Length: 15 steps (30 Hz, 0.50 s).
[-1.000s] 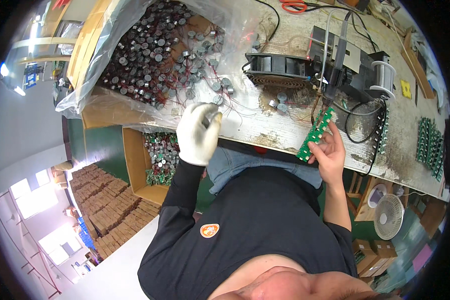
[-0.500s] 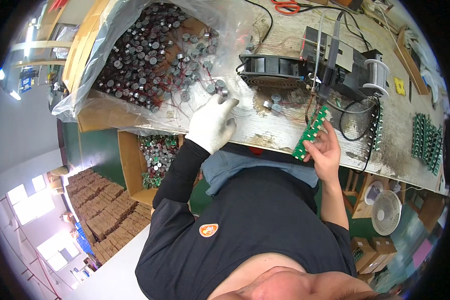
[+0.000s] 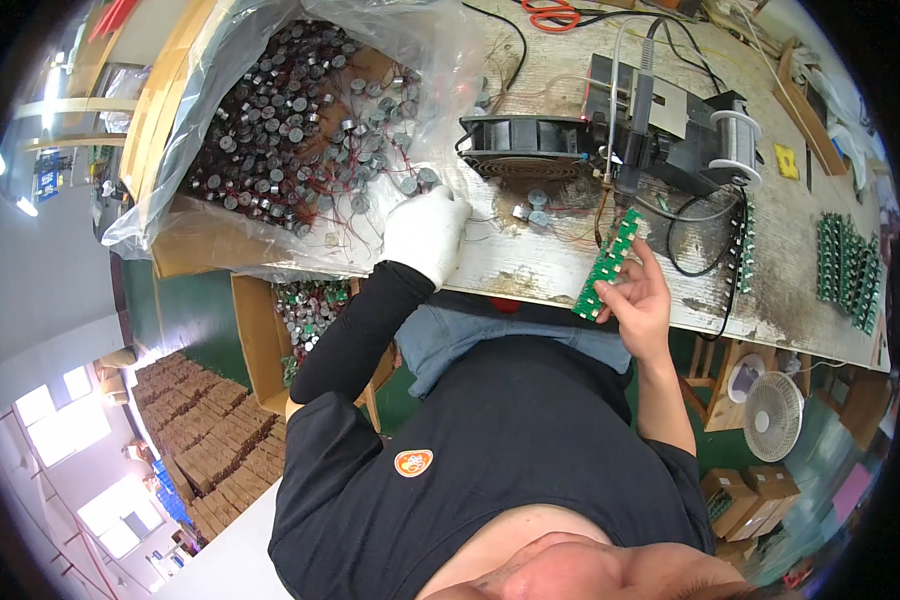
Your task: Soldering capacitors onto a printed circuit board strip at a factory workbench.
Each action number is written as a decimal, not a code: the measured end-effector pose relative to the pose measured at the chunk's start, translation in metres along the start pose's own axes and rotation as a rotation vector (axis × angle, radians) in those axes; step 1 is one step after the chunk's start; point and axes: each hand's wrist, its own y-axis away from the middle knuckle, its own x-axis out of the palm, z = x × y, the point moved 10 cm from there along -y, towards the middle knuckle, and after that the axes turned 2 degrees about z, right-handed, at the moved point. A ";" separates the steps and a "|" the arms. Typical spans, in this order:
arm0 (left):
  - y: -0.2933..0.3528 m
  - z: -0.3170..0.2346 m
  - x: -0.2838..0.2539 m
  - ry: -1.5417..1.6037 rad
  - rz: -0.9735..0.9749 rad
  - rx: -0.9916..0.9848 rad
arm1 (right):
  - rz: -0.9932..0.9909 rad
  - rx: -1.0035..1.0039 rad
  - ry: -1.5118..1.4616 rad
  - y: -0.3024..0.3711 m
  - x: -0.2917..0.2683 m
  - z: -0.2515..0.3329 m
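Observation:
My right hand (image 3: 638,305) is bare and closed around the lower end of a long green circuit board strip (image 3: 607,265). The strip slants upward, its top end just below the tip of the soldering iron (image 3: 630,165) in its stand. In a white glove, my left hand (image 3: 425,235) rests at the table's near side with its fingers drawn together. Next to its fingertips lie small round silver parts with thin wires (image 3: 410,184). What the gloved fingers pinch, if anything, is hidden. A few more such round parts (image 3: 537,198) sit between the two hands.
A plastic-lined carton (image 3: 195,235) full of wired round parts stands at the left. Behind the hands are a black fan (image 3: 525,135) and a solder wire spool (image 3: 735,145). Finished-looking green boards (image 3: 848,270) lie far right; orange-handled scissors (image 3: 550,14) lie at the back.
My left hand's thumb and fingers, apart before, have come together beside the round parts. The right hand still holds the board strip; the whole view has shifted slightly.

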 end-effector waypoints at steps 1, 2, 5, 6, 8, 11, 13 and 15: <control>0.001 0.000 -0.001 -0.008 -0.010 0.013 | 0.008 -0.003 -0.003 0.000 0.000 -0.001; 0.002 0.000 -0.002 -0.007 -0.011 0.014 | 0.007 -0.005 -0.002 0.000 -0.001 -0.001; 0.005 0.001 -0.007 0.038 -0.019 -0.012 | 0.008 -0.004 -0.002 0.001 -0.002 -0.001; 0.008 0.005 -0.014 0.169 -0.089 -0.041 | 0.014 -0.001 0.000 0.001 -0.002 -0.002; 0.018 0.021 -0.032 0.379 -0.282 -0.054 | 0.008 0.005 0.000 0.002 -0.003 -0.001; 0.039 0.057 -0.041 0.920 -0.520 -0.121 | -0.004 0.018 0.012 0.001 -0.002 0.001; 0.054 0.070 -0.023 1.374 -0.455 -0.432 | -0.001 0.026 0.002 0.000 -0.001 0.001; 0.061 0.061 -0.021 1.588 -0.418 -0.386 | -0.009 0.018 0.005 0.000 -0.005 0.001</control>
